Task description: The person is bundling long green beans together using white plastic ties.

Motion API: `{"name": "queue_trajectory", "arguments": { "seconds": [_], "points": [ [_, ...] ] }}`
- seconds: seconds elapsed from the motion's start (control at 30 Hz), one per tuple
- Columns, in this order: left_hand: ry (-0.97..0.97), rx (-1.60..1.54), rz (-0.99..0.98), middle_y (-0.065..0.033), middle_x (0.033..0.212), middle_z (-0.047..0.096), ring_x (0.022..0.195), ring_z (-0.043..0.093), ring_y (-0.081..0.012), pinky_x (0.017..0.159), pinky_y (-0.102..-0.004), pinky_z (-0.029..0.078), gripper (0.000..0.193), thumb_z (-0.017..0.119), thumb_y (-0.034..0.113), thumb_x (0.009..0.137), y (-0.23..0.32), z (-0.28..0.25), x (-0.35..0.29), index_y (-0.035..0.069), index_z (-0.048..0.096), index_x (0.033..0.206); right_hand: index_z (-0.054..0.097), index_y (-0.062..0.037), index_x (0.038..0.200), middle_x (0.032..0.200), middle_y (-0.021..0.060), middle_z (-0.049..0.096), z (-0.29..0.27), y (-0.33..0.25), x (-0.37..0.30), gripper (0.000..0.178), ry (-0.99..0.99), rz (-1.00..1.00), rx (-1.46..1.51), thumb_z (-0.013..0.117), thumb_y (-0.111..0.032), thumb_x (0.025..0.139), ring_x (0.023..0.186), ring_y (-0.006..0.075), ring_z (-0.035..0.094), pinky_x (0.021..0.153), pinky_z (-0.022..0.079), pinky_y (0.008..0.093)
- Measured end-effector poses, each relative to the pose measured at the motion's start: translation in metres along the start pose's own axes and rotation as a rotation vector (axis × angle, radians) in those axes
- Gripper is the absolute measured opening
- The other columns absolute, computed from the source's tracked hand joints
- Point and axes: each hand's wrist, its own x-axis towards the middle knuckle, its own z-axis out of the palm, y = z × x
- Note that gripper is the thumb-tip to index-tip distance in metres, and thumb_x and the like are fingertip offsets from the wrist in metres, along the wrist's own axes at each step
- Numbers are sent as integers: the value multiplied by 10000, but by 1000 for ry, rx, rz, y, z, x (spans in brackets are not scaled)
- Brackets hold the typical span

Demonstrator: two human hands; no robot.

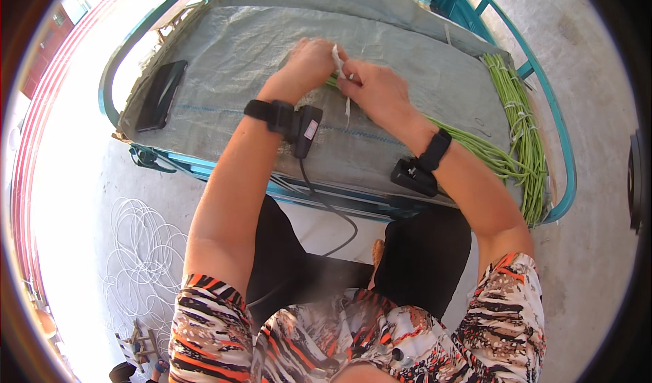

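Note:
My left hand [311, 63] and my right hand [377, 89] meet over the middle of the sheet-covered cart bed, fingers pinched. Between them is a thin white strip [337, 59], held from both sides, with a loose end hanging below the right fingers. The tips of a bundle of long green beans [468, 142] show just under the hands. From there the beans pass beneath my right forearm and run out to the right. How the strip goes round the beans is hidden by my fingers.
Several tied bundles of long beans [517, 111] lie along the right side, inside the teal cart rail [561, 135]. A dark tablet-like slab [161, 96] rests at the left end of the grey sheet [238, 50]. Loose white cord coils [146, 254] lie on the floor. A black cable [339, 214] trails from my left wrist.

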Motion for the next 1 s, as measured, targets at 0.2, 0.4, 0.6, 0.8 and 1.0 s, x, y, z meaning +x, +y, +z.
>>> {"name": "queue_trajectory", "arguments": {
  "seconds": [0.2,0.4,0.6,0.8,1.0],
  "points": [
    [-152,-447,-40,-94,795,638,741,588,-177,691,-317,464,228,625,189,777,1,-6,-4,39,651,947,617,-107,891,778,105,648,-9,9,-19,200,96,82,29,538,-278,823,762,320,615,623,447,429],
    [-207,-502,-34,-77,785,628,735,575,-156,677,-301,451,198,617,166,780,22,-8,2,23,641,915,639,-120,879,723,100,639,-18,27,-41,190,195,90,77,559,-285,832,704,307,616,606,457,386],
    [-93,-372,17,-107,757,612,722,575,-175,672,-312,451,202,617,164,780,22,-10,-7,-1,620,897,613,-94,841,725,125,639,-16,19,-51,226,182,113,-97,558,-312,839,722,340,613,606,457,432],
    [50,-100,102,-125,776,606,809,561,-275,752,-370,436,165,601,155,771,15,-6,-7,7,598,844,605,-97,815,705,130,627,-14,14,-54,234,181,105,-103,557,-325,841,706,342,611,581,455,443],
    [47,122,34,-113,874,613,912,539,-303,793,-408,433,142,547,160,788,36,-13,-12,49,609,851,570,-72,749,666,109,612,-4,17,-59,189,179,-55,-149,537,-237,836,654,313,615,550,456,437]
  ]
}}
